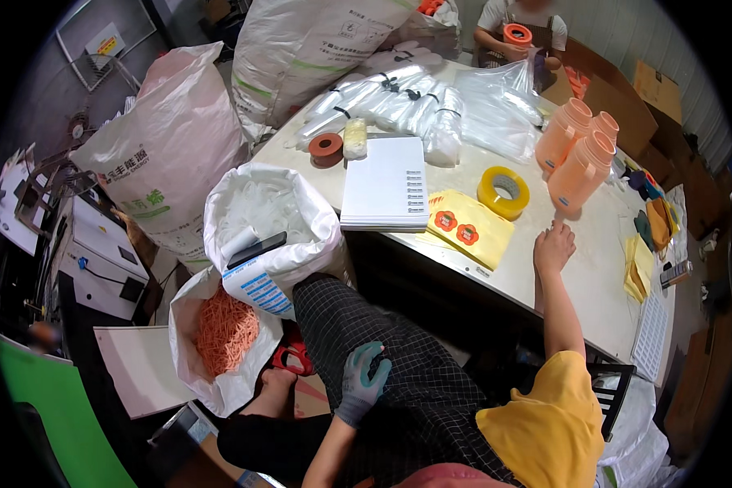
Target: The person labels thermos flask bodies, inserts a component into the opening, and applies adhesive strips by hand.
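My left hand [364, 382] wears a grey and teal glove and hovers over or rests on the checked cloth on my lap. Its fingers are loosely bent, with a gap between them and nothing visible inside. Bare, my right hand [555, 246] lies on the white table [577, 285], fingers slightly apart and nothing in them. Just beyond it stand several peach plastic bottles [581, 172]. To its left are a roll of yellowish clear tape [503, 193] and a spread stack of yellow cards [473, 232] with red flower prints. A thick stack of white printed sheets [385, 183] sits farther left.
Bundled clear plastic bags [419, 102] cover the table's far side, near a brown tape roll [326, 150]. Sacks stand left: one with translucent pieces [268, 213], another with peach strips [226, 329]. A person [516, 41] across the table holds an orange-red ring-shaped part. A white keyboard-like panel [650, 335] lies right.
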A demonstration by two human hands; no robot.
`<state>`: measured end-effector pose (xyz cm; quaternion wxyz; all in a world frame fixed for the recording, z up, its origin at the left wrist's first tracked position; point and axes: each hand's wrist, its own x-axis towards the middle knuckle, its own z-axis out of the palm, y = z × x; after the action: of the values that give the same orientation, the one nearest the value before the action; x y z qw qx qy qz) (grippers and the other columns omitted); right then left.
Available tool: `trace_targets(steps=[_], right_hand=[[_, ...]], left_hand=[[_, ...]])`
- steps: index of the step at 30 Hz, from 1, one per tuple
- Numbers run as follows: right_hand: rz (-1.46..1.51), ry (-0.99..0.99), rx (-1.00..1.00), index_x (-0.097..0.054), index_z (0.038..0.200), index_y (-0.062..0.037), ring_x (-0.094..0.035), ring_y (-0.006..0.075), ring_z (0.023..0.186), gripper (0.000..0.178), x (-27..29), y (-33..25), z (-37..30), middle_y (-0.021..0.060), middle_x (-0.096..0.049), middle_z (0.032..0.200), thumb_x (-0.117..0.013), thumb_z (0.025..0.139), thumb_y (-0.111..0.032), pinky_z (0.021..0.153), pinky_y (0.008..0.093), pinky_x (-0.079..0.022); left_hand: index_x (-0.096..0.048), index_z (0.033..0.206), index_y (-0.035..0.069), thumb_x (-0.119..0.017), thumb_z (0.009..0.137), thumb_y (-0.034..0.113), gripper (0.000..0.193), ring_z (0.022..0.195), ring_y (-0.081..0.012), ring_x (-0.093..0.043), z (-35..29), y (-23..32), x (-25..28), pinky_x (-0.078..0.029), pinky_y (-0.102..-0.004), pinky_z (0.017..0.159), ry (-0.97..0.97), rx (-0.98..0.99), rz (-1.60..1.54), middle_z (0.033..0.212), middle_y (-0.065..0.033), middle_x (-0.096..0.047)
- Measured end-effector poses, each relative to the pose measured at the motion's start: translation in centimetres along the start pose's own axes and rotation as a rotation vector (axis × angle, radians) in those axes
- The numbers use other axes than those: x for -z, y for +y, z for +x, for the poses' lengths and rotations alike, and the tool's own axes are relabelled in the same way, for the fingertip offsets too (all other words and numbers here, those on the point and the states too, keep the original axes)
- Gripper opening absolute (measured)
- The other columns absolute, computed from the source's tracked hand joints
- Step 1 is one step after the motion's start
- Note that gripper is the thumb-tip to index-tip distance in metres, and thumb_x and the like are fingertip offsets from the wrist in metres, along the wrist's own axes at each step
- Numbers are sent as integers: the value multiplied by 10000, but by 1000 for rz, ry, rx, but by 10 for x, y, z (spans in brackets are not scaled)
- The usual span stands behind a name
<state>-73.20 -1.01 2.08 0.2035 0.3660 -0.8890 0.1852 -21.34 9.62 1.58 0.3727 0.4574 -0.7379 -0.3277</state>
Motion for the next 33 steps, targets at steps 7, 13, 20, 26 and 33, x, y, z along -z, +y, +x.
trace_targets(steps=[7,13,20,26,33], right_hand=[[12,6,22,-617,1311,-112,-551,336,1250,427,-6,-1,-1,123,-614,1304,-721,902,-174,1032,515,-436],[7,19,33,-623,1303,-110,-558,337,1233,417,-9,1,1,123,-617,1300,-711,902,-182,1024,514,-441],[19,-4,23,-631,1281,-100,-567,335,1214,391,-11,3,1,124,-625,1277,-696,905,-189,999,510,-465],[11,25,35,-630,1282,-90,-582,344,1194,400,-9,3,0,133,-628,1269,-704,897,-167,975,497,-489],[7,26,29,-622,1303,-90,-572,348,1211,422,-11,4,0,139,-620,1285,-713,899,-169,981,500,-494]], left_hand=[[-682,1250,65,-765,927,141,342,1163,-346,-646,2,-2,1,-515,-459,1016,5,9,-47,1287,-132,-689],[-690,1236,55,-761,927,133,327,1161,-343,-648,6,-5,-3,-515,-451,1015,7,21,-77,1275,-132,-694],[-699,1232,50,-762,926,131,323,1170,-345,-648,11,0,-2,-508,-451,1028,-18,39,-87,1274,-138,-695],[-698,1238,48,-767,927,142,332,1175,-352,-646,13,2,-1,-508,-456,1032,-20,14,-70,1279,-142,-694],[-698,1241,61,-776,923,138,337,1177,-339,-647,9,0,0,-517,-445,1022,-11,31,-83,1286,-132,-694]])
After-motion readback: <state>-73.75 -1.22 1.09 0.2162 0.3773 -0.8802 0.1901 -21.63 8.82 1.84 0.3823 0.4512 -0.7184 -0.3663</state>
